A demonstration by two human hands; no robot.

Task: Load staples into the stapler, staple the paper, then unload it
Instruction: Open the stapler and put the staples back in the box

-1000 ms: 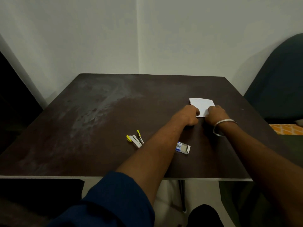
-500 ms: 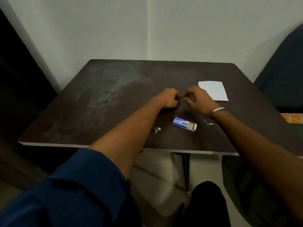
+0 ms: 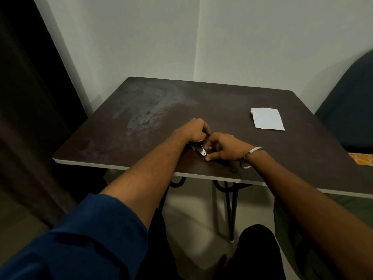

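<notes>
A dark brown square table [image 3: 232, 102] with a pale edge stands in the corner of a room with plain light walls, its top marked by a greyish scuffed patch toward the far left. Near the middle of the near edge, both hands meet over a small metal stapler [image 3: 198, 149]. The left hand [image 3: 196, 130] is curled closed around the far end of the stapler, fingers wrapped over its body, so most of it is hidden. The right hand [image 3: 224, 147] pinches the near, shiny tip of the stapler between thumb and forefinger, with the remaining fingers bent above it; whether staples are between the fingers cannot be told. The stapler lies low over the tabletop, angled from far left to near right. A silver bangle [image 3: 249, 158] circles the right wrist, and a blue sleeve [image 3: 84, 239] covers the left upper arm. Well apart from the hands, on the far right of the table, lies a folded white paper [image 3: 267, 119], flat and untouched. Thin black metal legs [image 3: 229, 205] show beneath the table.
</notes>
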